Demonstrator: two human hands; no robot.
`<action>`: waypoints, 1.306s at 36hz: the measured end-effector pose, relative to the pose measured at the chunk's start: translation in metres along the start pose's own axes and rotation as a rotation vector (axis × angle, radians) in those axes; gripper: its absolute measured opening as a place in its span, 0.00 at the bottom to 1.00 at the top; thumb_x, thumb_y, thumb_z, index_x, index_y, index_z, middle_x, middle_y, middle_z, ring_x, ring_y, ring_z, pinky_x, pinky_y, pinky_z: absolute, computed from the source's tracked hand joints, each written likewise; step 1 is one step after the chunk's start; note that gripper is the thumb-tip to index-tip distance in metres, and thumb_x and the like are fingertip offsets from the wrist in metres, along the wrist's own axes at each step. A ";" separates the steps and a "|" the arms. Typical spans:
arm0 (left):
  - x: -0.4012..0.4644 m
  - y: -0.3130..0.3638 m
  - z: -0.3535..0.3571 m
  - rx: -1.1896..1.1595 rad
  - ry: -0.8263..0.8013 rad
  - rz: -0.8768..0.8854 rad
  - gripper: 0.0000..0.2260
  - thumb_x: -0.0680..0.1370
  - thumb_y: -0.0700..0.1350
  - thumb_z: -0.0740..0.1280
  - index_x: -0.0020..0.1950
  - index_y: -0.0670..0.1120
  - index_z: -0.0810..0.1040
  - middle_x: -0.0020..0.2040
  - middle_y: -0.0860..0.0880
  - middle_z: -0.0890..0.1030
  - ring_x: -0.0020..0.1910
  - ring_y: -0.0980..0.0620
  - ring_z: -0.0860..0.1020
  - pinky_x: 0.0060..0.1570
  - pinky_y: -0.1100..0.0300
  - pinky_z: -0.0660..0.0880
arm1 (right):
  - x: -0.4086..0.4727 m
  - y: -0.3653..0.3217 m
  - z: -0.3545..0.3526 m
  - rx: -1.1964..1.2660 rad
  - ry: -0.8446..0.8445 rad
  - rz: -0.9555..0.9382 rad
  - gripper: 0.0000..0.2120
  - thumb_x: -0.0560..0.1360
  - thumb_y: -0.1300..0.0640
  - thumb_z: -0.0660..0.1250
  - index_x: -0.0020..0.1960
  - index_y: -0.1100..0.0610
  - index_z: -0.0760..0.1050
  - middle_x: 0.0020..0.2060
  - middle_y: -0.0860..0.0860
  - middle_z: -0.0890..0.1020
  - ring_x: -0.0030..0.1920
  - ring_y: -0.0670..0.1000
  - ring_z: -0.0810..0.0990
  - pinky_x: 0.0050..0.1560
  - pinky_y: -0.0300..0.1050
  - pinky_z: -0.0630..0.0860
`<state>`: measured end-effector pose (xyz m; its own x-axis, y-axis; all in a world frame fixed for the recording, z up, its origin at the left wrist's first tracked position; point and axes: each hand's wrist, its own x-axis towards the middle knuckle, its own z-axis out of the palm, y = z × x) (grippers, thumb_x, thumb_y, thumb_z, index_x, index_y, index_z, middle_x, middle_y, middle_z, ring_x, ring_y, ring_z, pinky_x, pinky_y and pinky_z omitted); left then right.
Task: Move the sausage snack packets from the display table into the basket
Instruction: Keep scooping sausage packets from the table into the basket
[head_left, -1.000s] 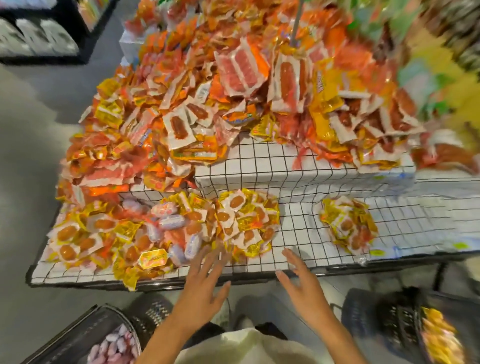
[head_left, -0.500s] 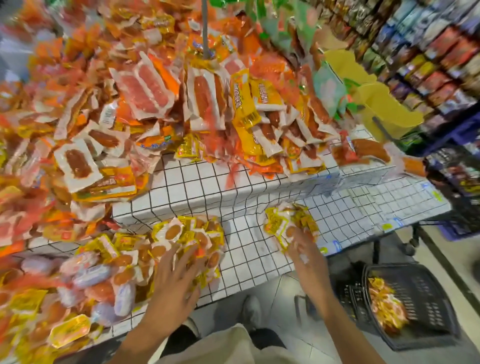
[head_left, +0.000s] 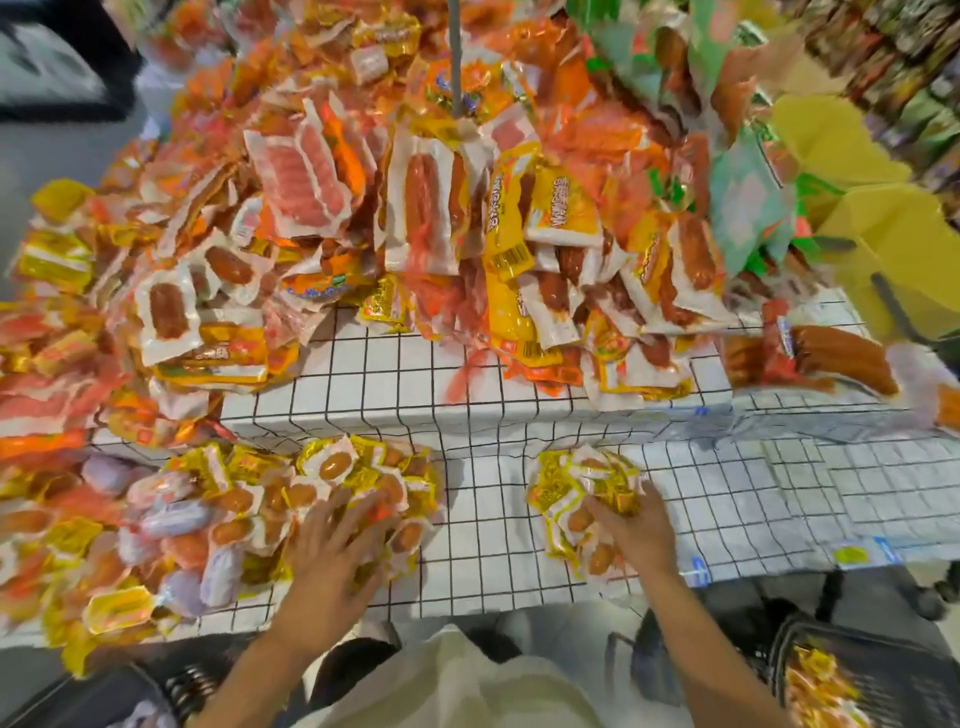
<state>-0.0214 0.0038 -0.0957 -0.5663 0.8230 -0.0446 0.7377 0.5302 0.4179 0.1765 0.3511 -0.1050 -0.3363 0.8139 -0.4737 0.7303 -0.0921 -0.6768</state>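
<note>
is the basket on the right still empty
No, the black basket at the lower right already holds a heap of yellow sausage snack packets.

A white worktop cover printed with a black grid (head_left: 519, 545) spans two stepped levels. Grey floor (head_left: 62, 150) shows upper left; blurred, seemingly stocked shop shelves (head_left: 893, 57) stand upper right.

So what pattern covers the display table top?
White with a black grid pattern on the display table, seen in the head view.
</note>
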 end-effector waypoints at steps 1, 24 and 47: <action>0.000 0.002 0.000 -0.002 0.004 -0.007 0.23 0.77 0.55 0.63 0.74 0.60 0.70 0.79 0.58 0.62 0.79 0.44 0.56 0.72 0.36 0.60 | 0.001 0.000 0.000 0.048 -0.033 0.029 0.28 0.66 0.49 0.83 0.61 0.53 0.76 0.54 0.53 0.84 0.53 0.55 0.82 0.60 0.55 0.78; -0.005 0.011 -0.027 -0.349 0.328 -0.237 0.22 0.79 0.51 0.61 0.73 0.51 0.72 0.76 0.53 0.66 0.76 0.48 0.62 0.73 0.47 0.60 | -0.034 0.001 0.003 0.573 -0.289 0.133 0.21 0.66 0.50 0.82 0.57 0.47 0.84 0.53 0.52 0.87 0.53 0.53 0.87 0.44 0.46 0.84; 0.062 -0.006 -0.046 -0.173 0.084 -0.599 0.31 0.66 0.63 0.78 0.63 0.48 0.77 0.61 0.44 0.72 0.65 0.43 0.63 0.64 0.49 0.66 | -0.054 -0.025 0.037 0.461 -0.293 0.071 0.18 0.68 0.57 0.81 0.57 0.53 0.83 0.48 0.51 0.88 0.50 0.53 0.86 0.49 0.47 0.81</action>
<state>-0.0782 0.0420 -0.0588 -0.8951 0.3707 -0.2478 0.2174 0.8480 0.4834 0.1541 0.2880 -0.0830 -0.4950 0.6091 -0.6197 0.4430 -0.4367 -0.7830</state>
